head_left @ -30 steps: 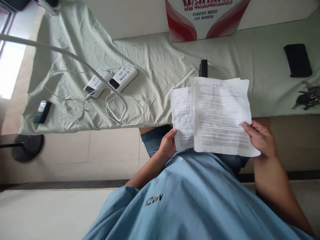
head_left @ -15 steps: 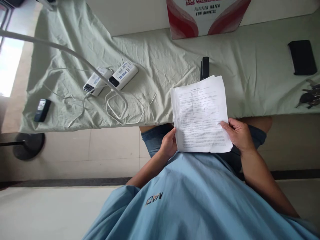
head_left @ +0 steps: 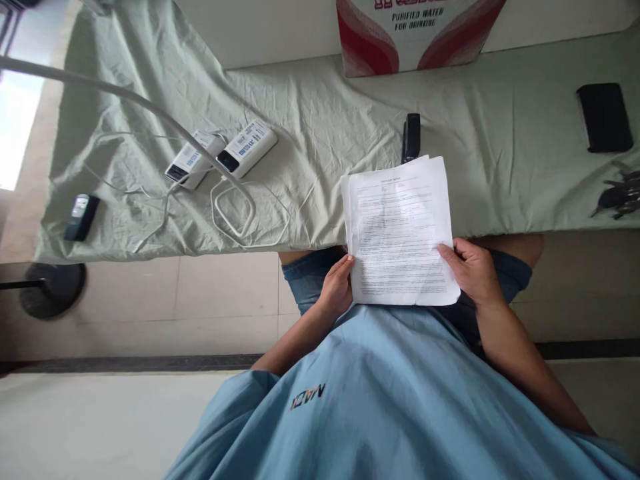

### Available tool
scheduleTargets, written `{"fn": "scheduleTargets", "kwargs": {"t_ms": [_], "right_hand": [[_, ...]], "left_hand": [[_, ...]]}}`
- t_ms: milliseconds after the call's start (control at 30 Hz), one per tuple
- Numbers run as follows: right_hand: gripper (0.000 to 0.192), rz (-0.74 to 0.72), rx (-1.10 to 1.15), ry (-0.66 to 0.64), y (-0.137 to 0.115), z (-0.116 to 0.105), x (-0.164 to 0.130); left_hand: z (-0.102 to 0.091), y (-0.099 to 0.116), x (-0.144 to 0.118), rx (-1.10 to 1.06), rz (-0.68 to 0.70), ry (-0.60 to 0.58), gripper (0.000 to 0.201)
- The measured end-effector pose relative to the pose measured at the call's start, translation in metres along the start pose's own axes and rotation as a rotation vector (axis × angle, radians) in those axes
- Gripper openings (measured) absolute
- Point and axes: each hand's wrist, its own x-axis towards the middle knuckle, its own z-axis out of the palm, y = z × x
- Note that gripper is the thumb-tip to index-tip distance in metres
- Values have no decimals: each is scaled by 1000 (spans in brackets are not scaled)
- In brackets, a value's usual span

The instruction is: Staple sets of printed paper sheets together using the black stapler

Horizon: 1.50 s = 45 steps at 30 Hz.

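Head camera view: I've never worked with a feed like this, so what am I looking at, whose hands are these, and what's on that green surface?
The picture comes from a camera worn on a person's head, looking forward and down, so you see their own blue shirt and arms from above. There is no machine, just two bare hands. The left hand grips the left edge of a stack of printed papers, and the right hand grips its right edge, fingers resting on the top page. The papers are held above the lap, at the edge of a surface covered by a wrinkled green sheet. On the sheet lie two white power banks with white cables, a small dark device at far left, a black stapler-like object just beyond the papers, a black phone, keys, and a red-and-white water box.
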Motion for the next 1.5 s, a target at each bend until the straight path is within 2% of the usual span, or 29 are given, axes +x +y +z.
{"fn": "scheduleTargets", "kwargs": {"t_ms": [233,367,500,700,967,1300,1500], "right_hand": [[47,-27,-117,235,13,-7,3],[41,1,-88,316,22,-17,4],[37,-10,-40,295,17,-20,5],[37,-40,-10,220,6,-10,10],[37,-72,-25,205,2,-4,13],[35,-103,-15,153,-4,8,18],[32,-114,-8,134,-6,14,22]], "left_hand": [[1,1,-1,-2,-2,-7,48],[-1,1,-1,4,-10,-8,46],[-1,2,0,22,-16,14,45],[2,2,0,70,5,21,51],[2,3,0,80,9,56,54],[0,1,1,18,18,119,39],[-1,0,1,16,25,112,45]]}}
